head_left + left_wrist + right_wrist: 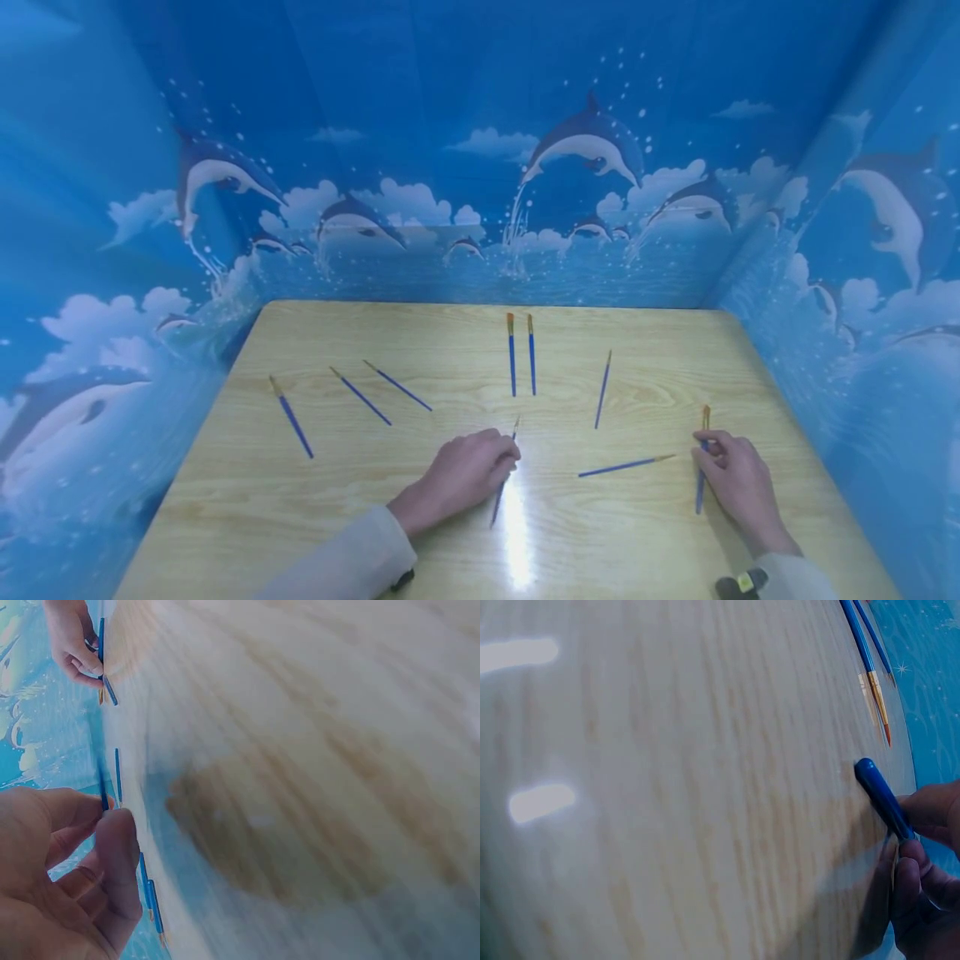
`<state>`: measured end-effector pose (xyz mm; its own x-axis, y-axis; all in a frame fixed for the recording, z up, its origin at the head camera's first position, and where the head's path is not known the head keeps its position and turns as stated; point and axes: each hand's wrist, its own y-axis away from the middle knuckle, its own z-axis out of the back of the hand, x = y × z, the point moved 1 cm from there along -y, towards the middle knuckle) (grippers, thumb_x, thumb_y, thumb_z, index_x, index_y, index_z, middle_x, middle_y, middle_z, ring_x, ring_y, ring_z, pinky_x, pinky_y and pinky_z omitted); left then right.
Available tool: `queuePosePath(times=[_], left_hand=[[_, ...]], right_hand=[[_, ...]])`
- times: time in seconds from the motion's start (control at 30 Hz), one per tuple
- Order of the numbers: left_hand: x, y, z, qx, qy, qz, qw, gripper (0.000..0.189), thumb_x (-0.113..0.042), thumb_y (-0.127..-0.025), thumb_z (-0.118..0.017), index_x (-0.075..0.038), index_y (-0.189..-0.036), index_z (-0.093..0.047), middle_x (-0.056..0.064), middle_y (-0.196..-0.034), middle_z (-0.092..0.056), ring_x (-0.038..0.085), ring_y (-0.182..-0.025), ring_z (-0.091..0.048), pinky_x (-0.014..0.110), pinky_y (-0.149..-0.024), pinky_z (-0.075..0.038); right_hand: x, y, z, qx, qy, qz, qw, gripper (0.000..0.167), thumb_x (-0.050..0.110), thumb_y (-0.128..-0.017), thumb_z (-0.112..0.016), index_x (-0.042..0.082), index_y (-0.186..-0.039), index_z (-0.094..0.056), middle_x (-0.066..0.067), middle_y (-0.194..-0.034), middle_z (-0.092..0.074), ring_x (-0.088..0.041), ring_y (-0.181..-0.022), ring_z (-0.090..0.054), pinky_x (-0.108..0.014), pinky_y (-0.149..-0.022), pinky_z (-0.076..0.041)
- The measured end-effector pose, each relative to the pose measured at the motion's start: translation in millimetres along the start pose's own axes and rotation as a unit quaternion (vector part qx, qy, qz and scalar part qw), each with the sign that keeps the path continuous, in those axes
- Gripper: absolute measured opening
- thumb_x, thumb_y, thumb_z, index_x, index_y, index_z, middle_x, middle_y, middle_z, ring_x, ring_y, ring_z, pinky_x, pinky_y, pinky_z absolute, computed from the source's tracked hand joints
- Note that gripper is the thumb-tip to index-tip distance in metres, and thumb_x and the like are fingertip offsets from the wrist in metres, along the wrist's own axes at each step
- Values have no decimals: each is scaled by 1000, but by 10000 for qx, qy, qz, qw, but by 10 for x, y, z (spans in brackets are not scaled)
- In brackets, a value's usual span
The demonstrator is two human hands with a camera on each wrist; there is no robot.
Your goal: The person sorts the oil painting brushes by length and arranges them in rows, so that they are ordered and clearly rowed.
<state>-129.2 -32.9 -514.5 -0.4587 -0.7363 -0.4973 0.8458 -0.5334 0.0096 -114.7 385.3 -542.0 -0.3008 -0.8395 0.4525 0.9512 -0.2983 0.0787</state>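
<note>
Near the middle of the table my left hand [468,468] pinches a thin blue paintbrush [497,505] between thumb and fingers, its bristles pointing away from me. In the left wrist view, the handle of that brush stands up from the fingertips [116,825]. Over at the right side, my right hand [738,482] grips a thicker blue paintbrush [700,493] with an orange tip, which lies along the tabletop. Its rounded handle end [877,787] shows in the right wrist view. Between the hands lies another paintbrush [626,467], slanted, touched by neither.
Two upright-pointing brushes [513,367] lie side by side at the back centre. One more brush [603,390] is right of them. Several brushes [292,421] lie slanted at the left. Blue dolphin-printed cloth [450,167] surrounds the wooden table [225,500] at the back and sides.
</note>
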Motion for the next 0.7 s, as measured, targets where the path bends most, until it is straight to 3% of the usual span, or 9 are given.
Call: queuePosePath(times=[0.23,0.7], left_hand=[[14,0,-72,81,52,314,9995,12,-24,-104,-70,-22,-115,-76,-11,-97,-69,-1,-79,-54,19,-73,-50],[48,-32,-105,-96,-144,356,9992,5,-22,-104,-70,-22,-107,-74,-11,-89,-62,1,-72,-50,18,-64,-44]], right_hand=[[4,-6,3,-23,37,-7,10000,41,16,-106,-67,-3,-141,-61,-24,-116,-63,-34,-99,-62,-43,-77,-53],[26,-2,27,68,-12,15,10000,42,17,-106,-67,-3,-142,-61,-25,-117,-62,-35,-100,-62,-43,-77,-52]])
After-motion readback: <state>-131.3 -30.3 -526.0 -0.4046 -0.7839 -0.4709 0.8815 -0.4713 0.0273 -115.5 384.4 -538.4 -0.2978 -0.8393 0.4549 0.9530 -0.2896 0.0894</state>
